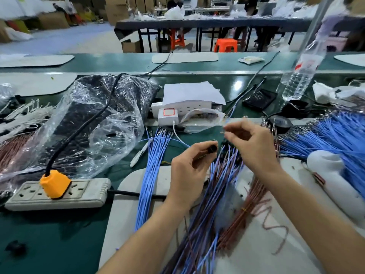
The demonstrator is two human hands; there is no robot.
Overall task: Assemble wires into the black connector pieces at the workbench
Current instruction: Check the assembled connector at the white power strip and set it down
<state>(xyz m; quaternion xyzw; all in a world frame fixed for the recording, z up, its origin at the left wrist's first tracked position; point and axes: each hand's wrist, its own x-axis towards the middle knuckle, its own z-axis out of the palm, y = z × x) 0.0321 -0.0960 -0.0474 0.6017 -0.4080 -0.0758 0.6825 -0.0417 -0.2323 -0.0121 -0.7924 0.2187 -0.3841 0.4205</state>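
Gripped between the thumb and curled fingers of the left hand (189, 167), a black connector (213, 148) was held up over the green workbench (49, 234), its open end turned toward the right hand (250, 143). That hand hovered just beside it with the fingertips drawn close together as if pinching; blur hid whether a wire sat between them, so I cannot tell what it held. Under both hands lay a loose heap of mixed blue and brown wires (207, 214) spread across a pale mat (126, 214), with a tied bundle of brown wires (246, 204) to its right. A straight bundle of blue wires (152, 175) ran along the mat's left edge, and a white marker pen (138, 155) lay just beside it. A broad fan of more blue wires (335, 135) covered the bench at the far right, near a black roll of tape (280, 123). To the left sat a grey power strip (59, 194) with an orange plug (55, 183) in it, and behind that a crumpled clear plastic bag (94, 123) over dark contents. Farther back stood a white charger (167, 115), a dark phone (259, 99) and a clear water bottle (302, 72).
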